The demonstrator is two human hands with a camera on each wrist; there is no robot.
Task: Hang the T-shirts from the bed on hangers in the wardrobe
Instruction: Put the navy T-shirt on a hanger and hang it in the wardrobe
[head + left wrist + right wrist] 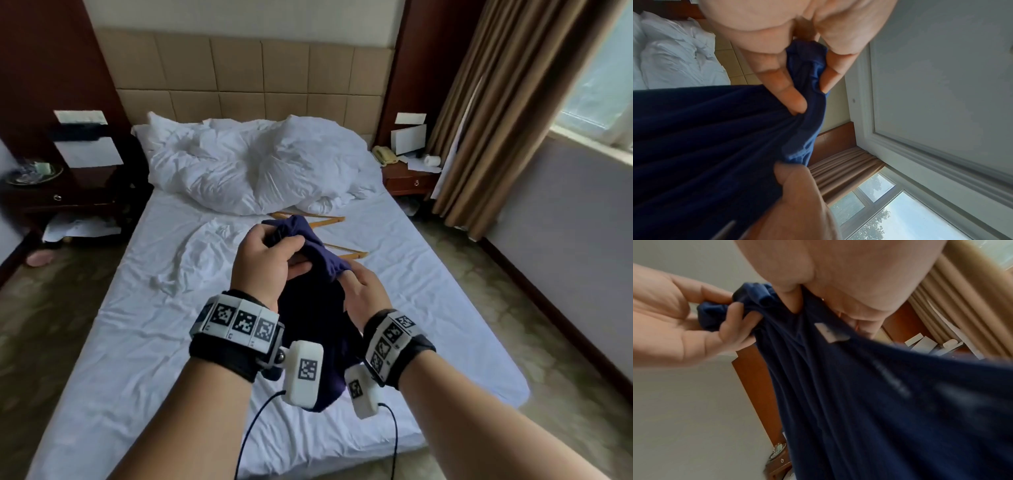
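A dark navy T-shirt (310,318) hangs in the air over the foot half of the bed (144,308), held up by both hands. My left hand (265,255) grips a bunched top part of the T-shirt (807,73) between thumb and curled fingers. My right hand (359,291) pinches the cloth just right of it, near a small white label (831,333) on the T-shirt (859,394). Two wooden hangers (329,222) lie on the sheet behind the hands, partly hidden by the cloth. The wardrobe is out of view.
A crumpled white duvet and pillows (253,168) fill the head of the bed. Dark wooden nightstands stand on both sides, the right nightstand (407,178) with a phone and papers. Brown curtains (496,113) and a window are at the right. Carpeted floor runs along both sides of the bed.
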